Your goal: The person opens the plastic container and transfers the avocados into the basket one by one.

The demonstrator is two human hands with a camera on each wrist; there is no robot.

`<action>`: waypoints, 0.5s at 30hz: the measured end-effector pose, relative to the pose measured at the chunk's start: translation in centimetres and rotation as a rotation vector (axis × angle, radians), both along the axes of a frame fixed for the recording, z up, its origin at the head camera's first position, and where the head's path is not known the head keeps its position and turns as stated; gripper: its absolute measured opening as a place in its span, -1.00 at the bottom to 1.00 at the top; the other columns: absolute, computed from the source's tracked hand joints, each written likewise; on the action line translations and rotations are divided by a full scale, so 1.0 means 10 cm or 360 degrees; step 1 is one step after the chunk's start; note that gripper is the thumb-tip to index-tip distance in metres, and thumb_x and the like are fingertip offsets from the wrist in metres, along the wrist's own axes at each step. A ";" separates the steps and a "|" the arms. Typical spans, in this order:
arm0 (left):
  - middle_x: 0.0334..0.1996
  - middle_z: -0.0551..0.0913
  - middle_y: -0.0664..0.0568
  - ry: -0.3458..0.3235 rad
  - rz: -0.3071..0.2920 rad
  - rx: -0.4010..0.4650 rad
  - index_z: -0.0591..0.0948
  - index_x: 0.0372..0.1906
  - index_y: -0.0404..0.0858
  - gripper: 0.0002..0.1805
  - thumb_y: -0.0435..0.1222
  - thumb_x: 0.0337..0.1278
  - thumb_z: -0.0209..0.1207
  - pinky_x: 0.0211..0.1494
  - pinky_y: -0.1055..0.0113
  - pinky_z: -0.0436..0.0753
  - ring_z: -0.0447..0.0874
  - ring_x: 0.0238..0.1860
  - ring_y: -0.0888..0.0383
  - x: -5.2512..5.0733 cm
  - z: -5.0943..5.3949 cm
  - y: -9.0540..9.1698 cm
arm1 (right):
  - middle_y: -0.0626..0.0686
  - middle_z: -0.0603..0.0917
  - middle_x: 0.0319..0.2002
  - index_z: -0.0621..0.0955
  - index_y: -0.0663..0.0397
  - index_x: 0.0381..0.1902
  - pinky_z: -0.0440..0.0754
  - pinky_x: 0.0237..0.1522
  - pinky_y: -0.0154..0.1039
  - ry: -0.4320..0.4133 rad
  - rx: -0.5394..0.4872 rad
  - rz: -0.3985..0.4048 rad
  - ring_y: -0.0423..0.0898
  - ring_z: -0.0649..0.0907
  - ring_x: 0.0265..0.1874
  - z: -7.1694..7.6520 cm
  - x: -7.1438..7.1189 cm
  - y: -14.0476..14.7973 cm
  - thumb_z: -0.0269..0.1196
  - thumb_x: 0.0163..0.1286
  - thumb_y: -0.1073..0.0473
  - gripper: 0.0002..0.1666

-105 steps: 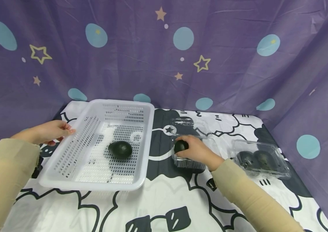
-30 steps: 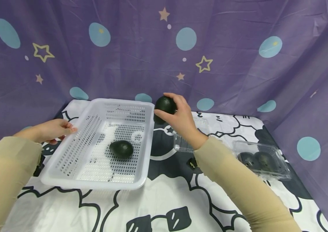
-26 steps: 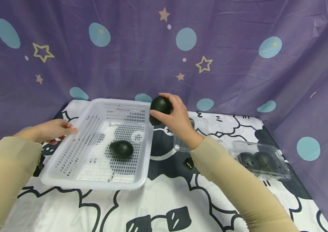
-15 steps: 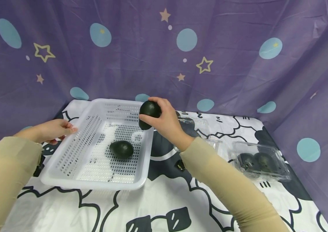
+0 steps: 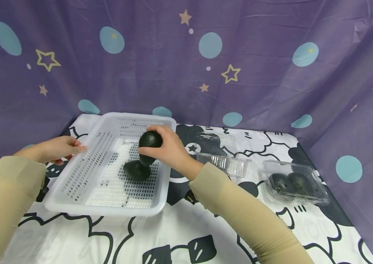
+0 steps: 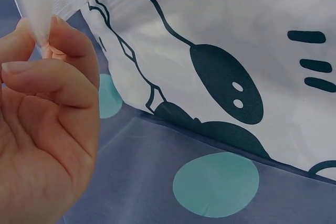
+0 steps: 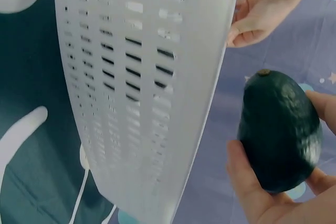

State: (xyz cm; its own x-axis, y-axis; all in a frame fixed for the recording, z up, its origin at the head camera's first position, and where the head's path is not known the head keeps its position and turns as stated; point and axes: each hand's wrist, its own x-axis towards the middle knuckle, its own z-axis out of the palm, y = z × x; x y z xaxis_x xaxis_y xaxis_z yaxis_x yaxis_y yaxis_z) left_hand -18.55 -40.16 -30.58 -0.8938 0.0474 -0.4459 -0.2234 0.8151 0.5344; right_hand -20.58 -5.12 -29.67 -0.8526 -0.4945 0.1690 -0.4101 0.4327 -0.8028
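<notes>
My right hand [image 5: 170, 148] grips a dark green avocado [image 5: 150, 140] over the white perforated plastic basket [image 5: 107, 211]. In the right wrist view, fingers and thumb lie round the held avocado [image 7: 278, 129], its stem end upward, beside the basket wall [image 7: 194, 103]. A second avocado [image 5: 135, 171] lies on the basket floor, just below the held one in the head view; whether they touch I cannot tell. At the basket's left side my left hand [image 5: 59, 148] pinches the rim between thumb and fingers; the left wrist view shows this hand [image 6: 50, 114] close up.
Right of the basket an opened clear plastic clamshell [image 5: 231, 165] stands on the cartoon-printed cloth [image 5: 170, 234]. Farther right, another clear clamshell [image 5: 316, 187] contains two dark avocados [image 5: 300, 183]. A purple curtain [image 5: 160, 73] hangs behind.
My right hand lifted the avocado out of the middle clamshell, carried it left over the basket's right rim, then lowered it above the other avocado. The left hand stayed on the rim.
</notes>
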 end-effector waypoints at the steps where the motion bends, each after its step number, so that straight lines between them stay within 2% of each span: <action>1: -0.34 0.62 0.02 -0.0002 0.0000 0.0002 0.38 0.04 -0.48 -0.53 -0.07 0.50 -0.02 -0.45 0.33 0.44 0.50 -0.37 0.12 0.00 0.00 -0.01 | -0.05 0.48 0.28 0.50 -0.21 0.28 0.63 -0.05 -0.21 -0.0005 0.0017 0.0021 -0.08 0.59 0.01 -0.01 0.01 -0.02 0.45 0.17 -0.12 -0.29; 6: -0.35 0.61 0.04 -0.0008 -0.0008 0.0015 0.40 0.03 -0.47 -0.54 -0.08 0.51 -0.02 -0.46 0.34 0.44 0.48 -0.40 0.13 -0.02 -0.02 -0.02 | -0.03 0.52 0.21 0.51 -0.18 0.26 0.63 -0.10 -0.30 -0.0031 0.0087 0.0136 -0.14 0.59 -0.01 -0.03 0.04 -0.07 0.45 0.18 -0.11 -0.30; 15: -0.36 0.62 0.04 0.0007 -0.0022 0.0017 0.41 0.01 -0.47 -0.54 -0.07 0.51 -0.03 -0.47 0.34 0.43 0.48 -0.40 0.13 -0.02 -0.02 -0.03 | -0.04 0.57 0.17 0.52 -0.09 0.26 0.60 -0.11 -0.36 -0.0028 0.0201 0.0221 -0.18 0.57 0.00 0.02 0.04 -0.23 0.46 0.15 -0.13 -0.27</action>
State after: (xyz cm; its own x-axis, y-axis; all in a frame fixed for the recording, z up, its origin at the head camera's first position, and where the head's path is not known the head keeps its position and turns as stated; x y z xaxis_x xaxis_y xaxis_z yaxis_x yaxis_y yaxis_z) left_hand -18.77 -40.41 -30.80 -0.8951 0.0648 -0.4412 -0.2095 0.8124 0.5442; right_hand -20.14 -7.46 -29.43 -0.7771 -0.6238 0.0840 -0.4592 0.4707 -0.7534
